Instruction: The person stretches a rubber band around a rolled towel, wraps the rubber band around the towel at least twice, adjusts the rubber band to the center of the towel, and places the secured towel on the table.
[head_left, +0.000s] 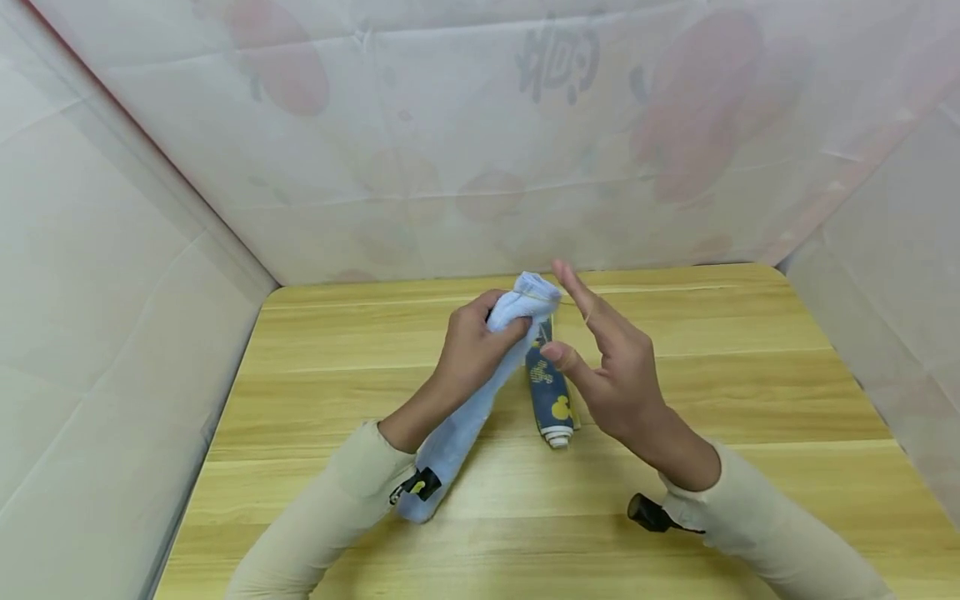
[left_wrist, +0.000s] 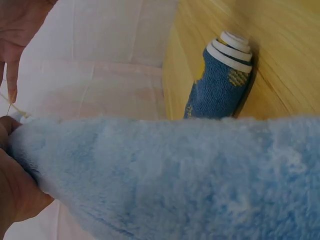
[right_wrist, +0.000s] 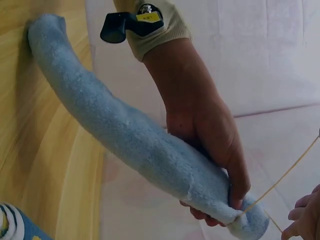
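Two rolled towels are on the wooden bench point(head_left: 712, 375). The left hand point(head_left: 472, 350) grips the upper end of the light blue towel roll point(head_left: 465, 417), whose lower end rests on the bench. The right hand point(head_left: 611, 367), fingers extended, stretches a thin rubber band point(right_wrist: 280, 180) around that upper end. The dark blue patterned roll point(head_left: 551, 396) lies just beside. No legible writing is visible.
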